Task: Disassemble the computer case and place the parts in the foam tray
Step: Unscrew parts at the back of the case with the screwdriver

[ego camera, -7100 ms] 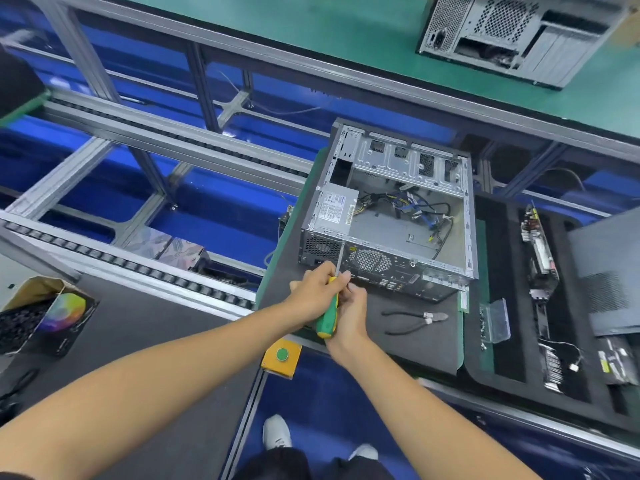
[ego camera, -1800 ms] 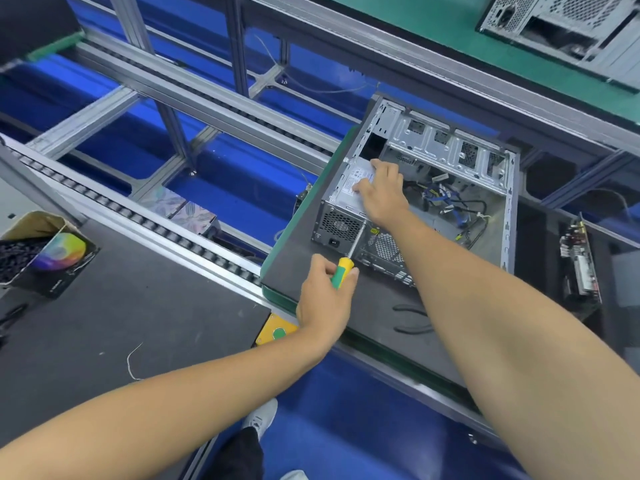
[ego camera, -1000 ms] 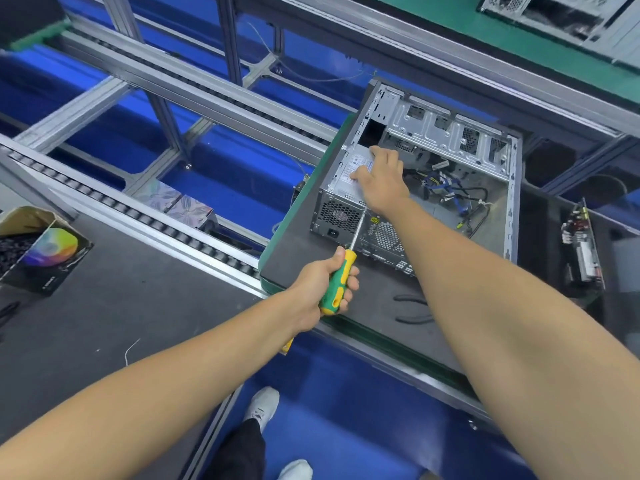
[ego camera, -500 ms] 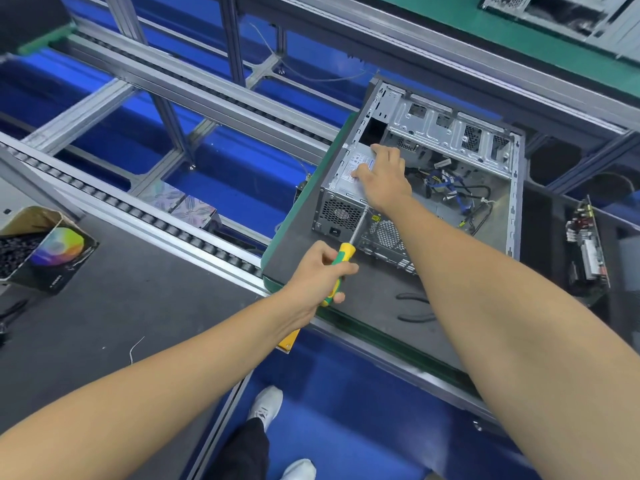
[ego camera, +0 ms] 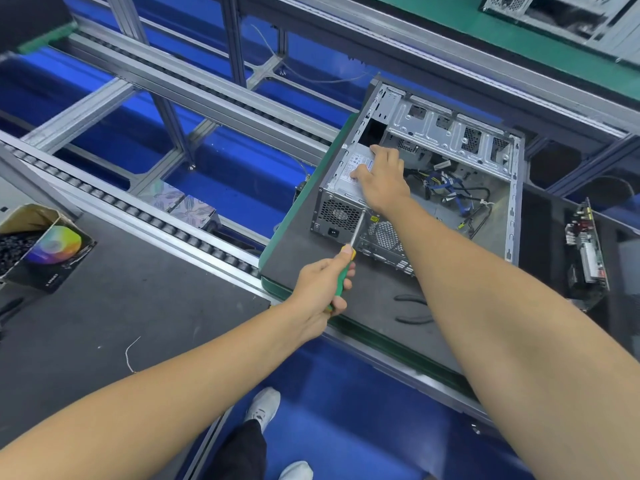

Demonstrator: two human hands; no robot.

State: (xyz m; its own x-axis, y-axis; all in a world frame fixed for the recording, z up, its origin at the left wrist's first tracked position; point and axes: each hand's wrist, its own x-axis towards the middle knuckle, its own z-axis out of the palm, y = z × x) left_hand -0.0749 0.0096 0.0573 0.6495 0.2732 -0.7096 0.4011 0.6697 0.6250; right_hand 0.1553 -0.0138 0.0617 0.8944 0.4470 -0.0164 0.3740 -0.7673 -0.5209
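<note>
1. Since a second ago, left hand (ego camera: 323, 282) has pushed the screwdriver (ego camera: 346, 268) back up to the computer case (ego camera: 450, 174); right hand (ego camera: 382, 180) has stayed put on the power supply (ego camera: 349, 174).
2. Left hand is clenched round the green-and-yellow handle, shaft angled up into the case's rear panel, beside the supply's fan grille. Tip looks seated on a mounting screw, though the screw itself is too small to confirm.
3. Right hand lies on top of the power supply, at the case's near-left corner, fingers slightly bent, gripping nothing. Probably steadying the unit so it doesn't shift as the screw comes out.
4. Case lies open side up on the bench's dark mat (ego camera: 301, 251).
5. Foam tray (ego camera: 547, 237), right of the case, holds a circuit board (ego camera: 585, 247). Pliers (ego camera: 412, 308) lie on the mat, nearer than the case.
</note>
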